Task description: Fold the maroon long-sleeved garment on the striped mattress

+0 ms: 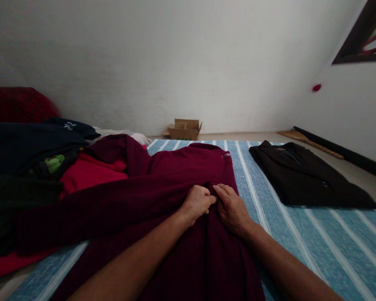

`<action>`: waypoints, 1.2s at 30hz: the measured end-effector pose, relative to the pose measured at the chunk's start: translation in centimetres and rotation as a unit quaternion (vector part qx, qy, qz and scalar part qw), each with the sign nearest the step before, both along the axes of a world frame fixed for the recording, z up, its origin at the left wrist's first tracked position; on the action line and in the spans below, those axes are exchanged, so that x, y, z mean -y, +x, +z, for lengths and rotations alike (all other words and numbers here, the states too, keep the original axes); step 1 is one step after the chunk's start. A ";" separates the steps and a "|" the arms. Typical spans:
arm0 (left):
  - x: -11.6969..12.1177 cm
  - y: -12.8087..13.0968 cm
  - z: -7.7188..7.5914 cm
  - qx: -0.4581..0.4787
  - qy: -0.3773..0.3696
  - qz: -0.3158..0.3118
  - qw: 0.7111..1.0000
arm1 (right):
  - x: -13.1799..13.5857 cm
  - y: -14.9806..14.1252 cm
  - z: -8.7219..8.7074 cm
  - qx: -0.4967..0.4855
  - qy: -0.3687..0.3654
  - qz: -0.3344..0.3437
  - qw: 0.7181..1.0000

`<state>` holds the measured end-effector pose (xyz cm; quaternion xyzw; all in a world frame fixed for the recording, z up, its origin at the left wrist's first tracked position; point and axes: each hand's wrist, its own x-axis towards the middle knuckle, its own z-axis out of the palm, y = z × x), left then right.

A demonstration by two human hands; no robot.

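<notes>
A maroon long-sleeved garment lies spread over a blue striped sheet, one sleeve stretching left across other clothes. My left hand is closed, its fingers pinching the maroon cloth near the garment's right side. Right beside it, my right hand grips the same cloth between thumb and fingers, and a raised fold runs down from between the two hands. The garment's lower part reaches under my forearms to the bottom of the view. A small pale tag or mark shows near its far right corner.
A folded dark garment rests on the striped sheet at right. Heaped clothes, navy, red and dark green, lie at left. Beyond the sheet, an open cardboard box stands by the white wall.
</notes>
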<state>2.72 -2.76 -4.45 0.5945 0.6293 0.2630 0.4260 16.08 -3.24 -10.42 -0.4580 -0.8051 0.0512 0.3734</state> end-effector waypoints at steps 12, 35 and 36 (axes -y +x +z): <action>0.4 0.1 0.1 0.045 -0.029 -0.056 0.997 | 0.2 0.0 0.3 0.025 -0.039 -0.003 0.999; -1.1 -2.7 2.6 -0.199 -0.002 -0.194 0.961 | 0.1 -0.1 0.7 0.130 -0.054 -0.017 0.990; -1.2 -3.0 2.9 -0.243 0.053 -0.177 0.952 | 0.2 -0.2 0.8 0.131 -0.052 -0.017 0.990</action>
